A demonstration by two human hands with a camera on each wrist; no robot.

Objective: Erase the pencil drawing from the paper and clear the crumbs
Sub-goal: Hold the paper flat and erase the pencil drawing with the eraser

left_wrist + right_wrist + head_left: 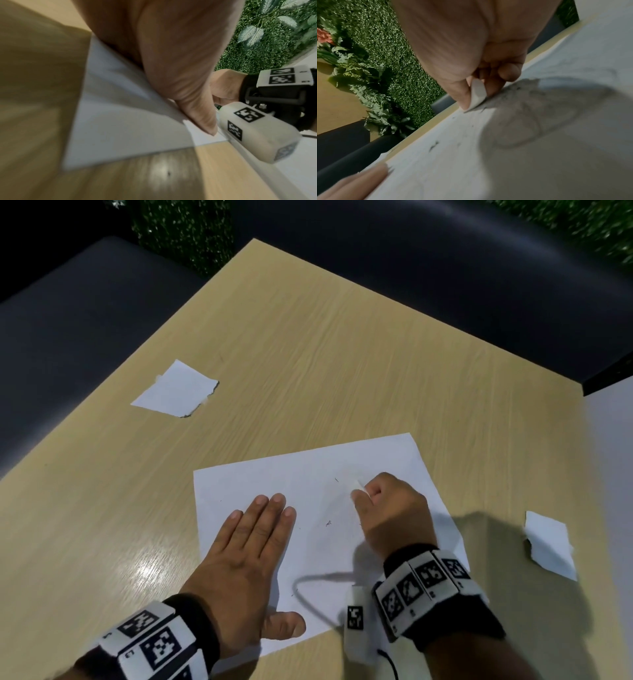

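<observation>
Hands: left hand (250, 546) flat on paper (308, 474), right hand (390, 508) pinching eraser (477, 93) against it

Two torn paper scraps (176, 390) (549, 542) on a wooden table (325, 337), dark bench (61, 313), leafy green wall (373, 40)

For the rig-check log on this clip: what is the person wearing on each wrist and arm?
Both forearms are bare, with no sleeves in view. The left wrist carries a black strap with white blocks printed with black-and-white square markers. The right wrist has the same kind of band, plus a white cylindrical pod bearing a marker, with a thin black cable trailing from it.
</observation>
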